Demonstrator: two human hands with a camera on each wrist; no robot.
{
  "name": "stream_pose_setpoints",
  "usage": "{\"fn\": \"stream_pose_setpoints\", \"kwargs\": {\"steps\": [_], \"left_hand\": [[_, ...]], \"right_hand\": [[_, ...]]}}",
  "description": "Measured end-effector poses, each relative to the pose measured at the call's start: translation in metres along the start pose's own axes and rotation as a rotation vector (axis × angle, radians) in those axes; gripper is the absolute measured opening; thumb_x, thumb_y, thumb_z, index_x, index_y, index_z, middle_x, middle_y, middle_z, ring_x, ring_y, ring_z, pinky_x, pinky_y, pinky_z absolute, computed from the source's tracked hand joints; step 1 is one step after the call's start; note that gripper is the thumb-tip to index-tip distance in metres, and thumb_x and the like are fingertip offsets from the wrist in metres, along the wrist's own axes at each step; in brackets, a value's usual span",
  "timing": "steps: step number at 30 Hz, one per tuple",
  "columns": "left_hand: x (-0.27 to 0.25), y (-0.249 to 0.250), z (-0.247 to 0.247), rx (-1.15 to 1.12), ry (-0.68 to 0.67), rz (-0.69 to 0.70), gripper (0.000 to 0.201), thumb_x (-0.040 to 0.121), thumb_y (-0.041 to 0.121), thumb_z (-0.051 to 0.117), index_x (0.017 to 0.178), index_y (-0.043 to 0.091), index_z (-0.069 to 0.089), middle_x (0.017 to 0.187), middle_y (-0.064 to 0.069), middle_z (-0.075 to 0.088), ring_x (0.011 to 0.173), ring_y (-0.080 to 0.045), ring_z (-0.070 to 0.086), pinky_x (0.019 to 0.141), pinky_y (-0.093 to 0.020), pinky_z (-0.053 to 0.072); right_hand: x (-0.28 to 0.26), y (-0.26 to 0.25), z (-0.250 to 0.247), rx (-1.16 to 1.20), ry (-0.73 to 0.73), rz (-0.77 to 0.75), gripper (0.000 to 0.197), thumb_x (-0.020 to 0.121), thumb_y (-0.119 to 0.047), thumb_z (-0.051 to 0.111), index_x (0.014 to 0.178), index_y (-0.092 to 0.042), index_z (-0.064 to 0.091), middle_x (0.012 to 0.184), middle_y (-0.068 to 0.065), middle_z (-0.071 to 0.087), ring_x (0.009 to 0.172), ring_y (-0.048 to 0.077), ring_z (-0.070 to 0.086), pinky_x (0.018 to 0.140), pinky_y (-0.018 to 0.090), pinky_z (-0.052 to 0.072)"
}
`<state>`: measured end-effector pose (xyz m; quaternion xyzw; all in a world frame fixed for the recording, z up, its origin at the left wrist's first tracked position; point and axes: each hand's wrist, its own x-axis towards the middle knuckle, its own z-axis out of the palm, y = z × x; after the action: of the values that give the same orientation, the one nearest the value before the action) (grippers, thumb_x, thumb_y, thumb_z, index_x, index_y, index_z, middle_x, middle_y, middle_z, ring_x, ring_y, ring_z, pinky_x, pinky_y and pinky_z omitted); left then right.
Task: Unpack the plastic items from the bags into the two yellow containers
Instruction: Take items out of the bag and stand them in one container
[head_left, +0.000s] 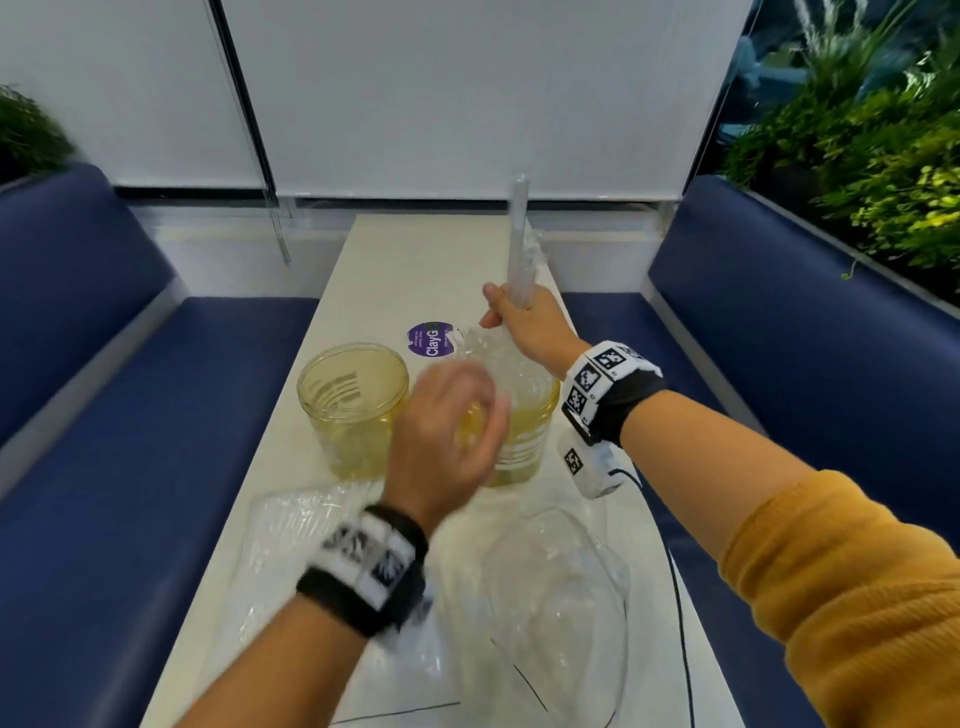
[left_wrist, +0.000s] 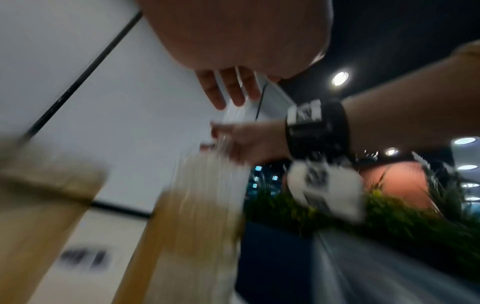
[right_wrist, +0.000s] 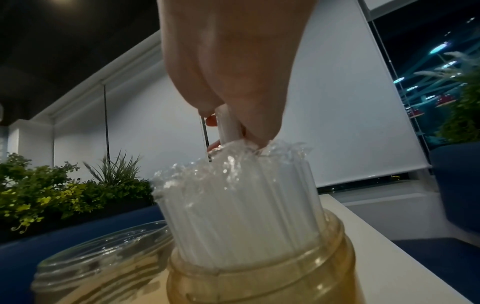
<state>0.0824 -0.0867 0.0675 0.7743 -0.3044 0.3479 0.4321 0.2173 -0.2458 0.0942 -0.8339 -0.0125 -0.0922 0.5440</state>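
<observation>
Two yellow see-through containers stand mid-table. The left container (head_left: 353, 410) (right_wrist: 103, 257) holds nothing I can see. The right container (head_left: 530, 436) (right_wrist: 259, 277) is packed with a bundle of clear plastic straws (right_wrist: 241, 201) standing upright. My right hand (head_left: 501, 312) (right_wrist: 230, 131) is above that bundle and pinches one long white straw (head_left: 519, 234), which points up. My left hand (head_left: 452, 415) (left_wrist: 228, 92) is blurred in front of the right container, fingers straight, holding nothing.
Two crumpled clear plastic bags lie near me on the white table (head_left: 395, 260), one at the left (head_left: 291, 535), one at the right (head_left: 556, 587). A purple sticker (head_left: 428, 340) sits behind the containers. Blue benches (head_left: 130, 415) flank the table; plants (head_left: 857, 156) stand at the right.
</observation>
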Motion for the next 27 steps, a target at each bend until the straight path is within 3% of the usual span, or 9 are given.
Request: {"fn": "stream_pose_setpoints", "kwargs": {"steps": [2,5,7,8,11,14,17,22,27], "left_hand": [[0.072,0.000,0.001,0.140,0.107,0.095,0.020,0.092,0.016,0.068,0.104,0.001,0.065,0.113,-0.015,0.064,0.106,-0.030,0.058,0.096,-0.039,0.048],[0.169,0.000,0.007,0.296,-0.054,0.130,0.056,0.097,0.042,0.055,0.141,0.006,0.049,0.149,-0.013,0.046,0.139,-0.028,0.043,0.117,-0.030,0.029],[0.206,-0.005,0.017,0.409,-0.313,0.062,0.048,0.104,0.042,0.039,0.137,0.010,0.052,0.146,-0.013,0.051,0.138,-0.030,0.045,0.113,-0.037,0.034],[0.216,-0.008,0.022,0.449,-0.444,0.025,0.041,0.107,0.038,0.033,0.122,0.010,0.059,0.128,-0.014,0.060,0.127,-0.033,0.053,0.101,-0.040,0.040],[0.216,-0.020,0.036,0.495,-0.646,-0.006,0.043,0.110,0.031,0.025,0.084,0.008,0.051,0.084,-0.012,0.056,0.088,-0.037,0.059,0.075,-0.039,0.038],[0.195,-0.038,0.051,0.472,-0.768,-0.081,0.055,0.110,0.040,0.022,0.085,0.006,0.057,0.086,-0.012,0.063,0.080,-0.028,0.057,0.081,-0.040,0.045],[0.176,-0.054,0.069,0.457,-0.828,-0.155,0.054,0.109,0.041,0.023,0.094,0.010,0.064,0.104,-0.012,0.068,0.088,-0.024,0.057,0.082,-0.034,0.040],[0.159,-0.074,0.089,0.412,-0.881,-0.245,0.052,0.107,0.035,0.023,0.128,0.010,0.063,0.132,-0.016,0.063,0.116,-0.032,0.059,0.104,-0.046,0.044],[0.129,-0.086,0.100,0.345,-0.951,-0.346,0.070,0.091,0.052,0.013,0.141,0.020,0.052,0.139,-0.016,0.058,0.124,-0.038,0.054,0.109,-0.051,0.040]], "right_hand": [[-0.003,0.000,0.002,-0.043,0.023,-0.013,0.044,0.097,-0.050,0.055,0.085,-0.010,0.071,0.079,0.006,0.071,0.073,0.022,0.067,0.070,0.038,0.054],[-0.013,0.000,0.006,-0.132,0.021,-0.049,0.050,0.097,-0.054,0.051,0.080,-0.013,0.074,0.080,0.002,0.074,0.074,0.021,0.068,0.074,0.038,0.053],[-0.018,-0.002,0.007,-0.201,0.044,-0.046,0.058,0.098,-0.056,0.049,0.086,-0.007,0.076,0.088,0.007,0.077,0.083,0.024,0.070,0.085,0.038,0.051],[-0.017,-0.002,0.007,-0.242,0.051,-0.043,0.061,0.097,-0.059,0.047,0.084,-0.006,0.074,0.085,0.008,0.076,0.079,0.024,0.069,0.082,0.038,0.051],[-0.009,0.000,0.008,-0.441,0.080,-0.047,0.069,0.092,-0.071,0.038,0.065,-0.010,0.054,0.063,0.008,0.061,0.056,0.022,0.055,0.061,0.039,0.049],[-0.004,0.003,0.008,-0.661,0.081,-0.023,0.075,0.084,-0.079,0.028,0.086,-0.013,0.064,0.082,0.009,0.067,0.079,0.030,0.063,0.078,0.049,0.055],[-0.007,0.008,0.008,-0.704,0.071,0.046,0.069,0.090,-0.069,0.047,0.126,-0.012,0.060,0.117,0.011,0.064,0.108,0.029,0.057,0.098,0.049,0.047],[-0.005,0.025,0.003,-0.629,0.117,-0.016,0.065,0.077,-0.061,0.058,0.123,-0.015,0.060,0.108,0.007,0.067,0.097,0.026,0.063,0.088,0.045,0.055],[-0.016,0.046,0.005,-0.616,0.052,-0.016,0.072,0.068,-0.067,0.062,0.127,-0.027,0.056,0.114,0.000,0.064,0.103,0.021,0.060,0.091,0.044,0.054]]}}
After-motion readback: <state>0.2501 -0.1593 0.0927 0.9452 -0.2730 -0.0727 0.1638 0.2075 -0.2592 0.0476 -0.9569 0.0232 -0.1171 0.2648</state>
